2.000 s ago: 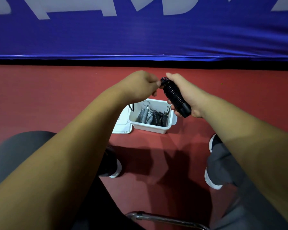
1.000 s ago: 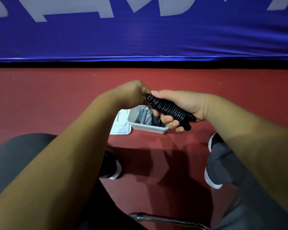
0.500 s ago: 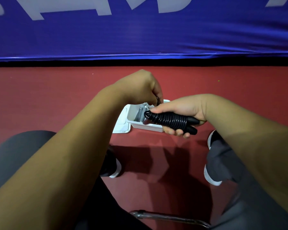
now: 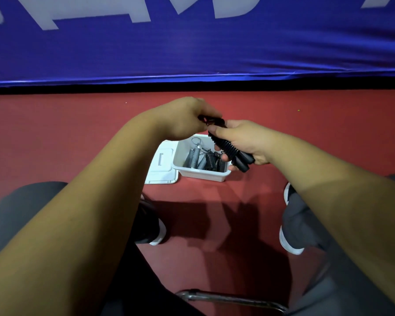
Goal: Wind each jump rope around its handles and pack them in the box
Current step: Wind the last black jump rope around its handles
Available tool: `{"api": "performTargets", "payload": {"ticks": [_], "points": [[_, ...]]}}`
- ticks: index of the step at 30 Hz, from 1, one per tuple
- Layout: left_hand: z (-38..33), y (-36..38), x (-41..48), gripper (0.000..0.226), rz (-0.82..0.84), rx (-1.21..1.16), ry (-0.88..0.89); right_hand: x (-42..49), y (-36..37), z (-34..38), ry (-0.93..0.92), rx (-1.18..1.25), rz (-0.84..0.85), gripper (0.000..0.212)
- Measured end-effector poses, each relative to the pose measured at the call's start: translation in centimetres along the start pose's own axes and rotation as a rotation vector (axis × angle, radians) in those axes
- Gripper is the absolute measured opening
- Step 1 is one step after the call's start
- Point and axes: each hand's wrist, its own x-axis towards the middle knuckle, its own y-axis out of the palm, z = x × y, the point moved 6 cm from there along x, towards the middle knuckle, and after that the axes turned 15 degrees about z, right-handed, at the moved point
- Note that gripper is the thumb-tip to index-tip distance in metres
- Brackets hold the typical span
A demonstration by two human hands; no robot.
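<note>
Head view: box (image 4: 201,175) beneath fingers (image 4: 224,158) is holding wound ropes (image 4: 203,159). Right hand (image 4: 244,137) is gripping jump rope (image 4: 228,148); left hand (image 4: 183,117) pinching its end.

A black jump rope (image 4: 226,147), cord coiled tightly round its paired handles (image 4: 244,161), slants down to the right at frame centre, above an open white box (image 4: 201,174) holding several wound ropes (image 4: 204,159), grey and black.

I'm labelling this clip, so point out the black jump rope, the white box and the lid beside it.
black jump rope (image 4: 226,147), head view, wound coils.
white box (image 4: 201,174), head view, near wall.
lid (image 4: 162,173), head view, flat top.
</note>
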Motion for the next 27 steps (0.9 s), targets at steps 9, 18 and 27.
{"api": "performTargets", "payload": {"ticks": [9, 18, 27], "points": [[0.5, -0.2, -0.9, 0.031, -0.072, -0.360, 0.098, -0.1, 0.0, 0.6, -0.023, 0.104, -0.067, 0.066], [4.4, 3.1, -0.2, 0.028, -0.337, -1.551, -0.110, 0.3, -0.3, 1.3, -0.137, -0.006, -0.169, 0.034], [4.7, 5.6, 0.6, 0.012, -0.395, -1.782, -0.203, 0.4, -0.4, 1.7, -0.264, -0.361, -0.321, 0.017]]}}
